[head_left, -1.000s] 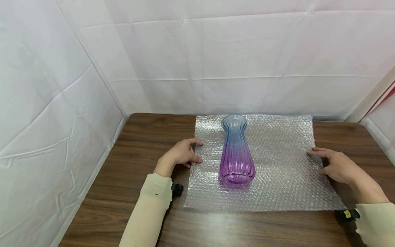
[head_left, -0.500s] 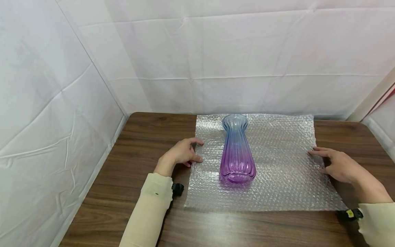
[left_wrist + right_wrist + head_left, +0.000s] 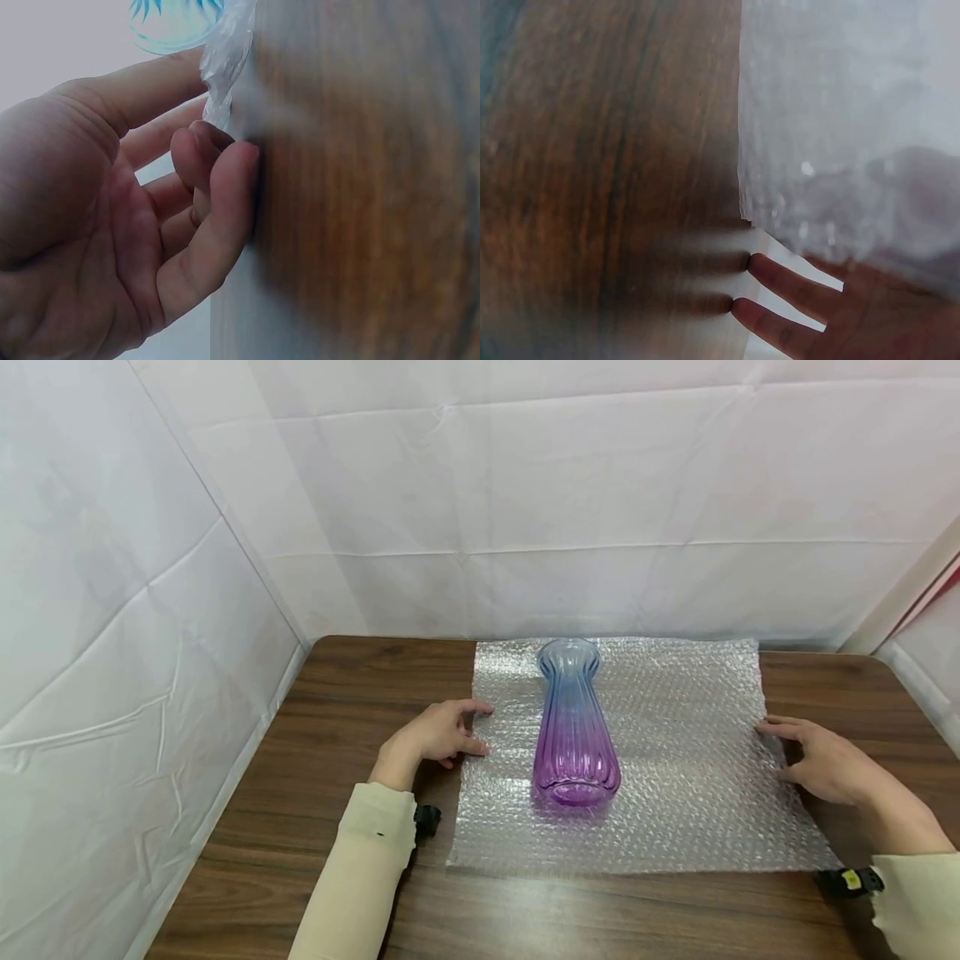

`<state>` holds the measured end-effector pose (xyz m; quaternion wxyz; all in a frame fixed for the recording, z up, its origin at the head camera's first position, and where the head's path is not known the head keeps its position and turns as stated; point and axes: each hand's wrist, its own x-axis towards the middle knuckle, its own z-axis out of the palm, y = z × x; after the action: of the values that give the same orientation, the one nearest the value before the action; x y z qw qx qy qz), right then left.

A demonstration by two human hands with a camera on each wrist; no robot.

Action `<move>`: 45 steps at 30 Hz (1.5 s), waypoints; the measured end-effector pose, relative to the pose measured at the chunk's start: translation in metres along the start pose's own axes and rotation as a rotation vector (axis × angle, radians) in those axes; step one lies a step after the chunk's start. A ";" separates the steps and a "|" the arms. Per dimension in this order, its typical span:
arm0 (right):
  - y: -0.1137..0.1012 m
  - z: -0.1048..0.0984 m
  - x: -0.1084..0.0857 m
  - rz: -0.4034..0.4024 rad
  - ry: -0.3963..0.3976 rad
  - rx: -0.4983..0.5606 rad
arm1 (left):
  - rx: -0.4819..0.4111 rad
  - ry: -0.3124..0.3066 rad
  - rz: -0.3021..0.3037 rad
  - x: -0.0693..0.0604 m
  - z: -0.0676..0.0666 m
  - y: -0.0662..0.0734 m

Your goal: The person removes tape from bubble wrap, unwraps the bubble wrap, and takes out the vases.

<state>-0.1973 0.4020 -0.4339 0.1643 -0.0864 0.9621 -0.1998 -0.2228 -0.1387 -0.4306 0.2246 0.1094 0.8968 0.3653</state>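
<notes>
A ribbed glass vase (image 3: pixel 576 727), blue at the neck and purple at the base, lies on its side on a sheet of bubble wrap (image 3: pixel 690 760). At the sheet's left edge is my left hand (image 3: pixel 438 731), thumb and index tips over the wrap; in the left wrist view its other fingers (image 3: pixel 217 180) curl under the edge, so it pinches the border. My right hand (image 3: pixel 832 768) touches the right edge with spread fingers. In the right wrist view its straight fingers (image 3: pixel 795 296) meet the table, and the thumb shows blurrily through the wrap.
Under the sheet is a dark wood-grain table (image 3: pixel 300 760). White cloth walls (image 3: pixel 480 510) stand behind it and on the left. Small black wrist cameras sit at both cuffs, the right one (image 3: pixel 847 882) beside the sheet's near corner.
The right index finger has drawn back slightly toward the sheet's edge. Vase, bubble wrap and left hand hold nearly the same places; the head view shifts a little.
</notes>
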 end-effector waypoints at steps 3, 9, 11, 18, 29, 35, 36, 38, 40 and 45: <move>0.000 0.001 -0.002 0.008 0.000 0.006 | 0.007 -0.005 0.011 -0.001 0.000 -0.001; -0.001 0.001 -0.006 0.014 0.026 0.007 | 0.044 -0.003 0.014 -0.005 -0.007 0.000; -0.002 0.001 -0.007 0.009 0.035 0.005 | 0.060 0.012 0.022 -0.007 -0.011 0.000; -0.005 -0.001 -0.009 -0.025 0.094 -0.004 | 0.113 0.079 0.045 -0.017 -0.025 0.004; -0.031 -0.003 -0.012 -0.029 0.159 0.029 | 0.146 0.121 0.085 -0.024 -0.030 0.014; -0.044 0.000 -0.014 -0.006 0.144 0.095 | 0.133 0.201 0.094 -0.026 -0.025 0.025; -0.046 0.001 -0.014 -0.006 0.143 0.108 | 0.125 0.210 0.095 -0.027 -0.023 0.028; -0.051 0.002 -0.015 -0.008 0.145 0.145 | 0.115 0.219 0.101 -0.027 -0.020 0.033; -0.057 0.003 -0.015 -0.004 0.142 0.207 | 0.111 0.214 0.109 -0.027 -0.016 0.038; -0.073 0.008 -0.016 -0.015 0.134 0.353 | 0.062 0.182 0.122 -0.026 -0.003 0.050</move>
<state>-0.1724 0.3373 -0.4061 0.1111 -0.0498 0.9202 -0.3721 -0.2000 -0.1147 -0.3851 0.1159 0.1371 0.9159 0.3590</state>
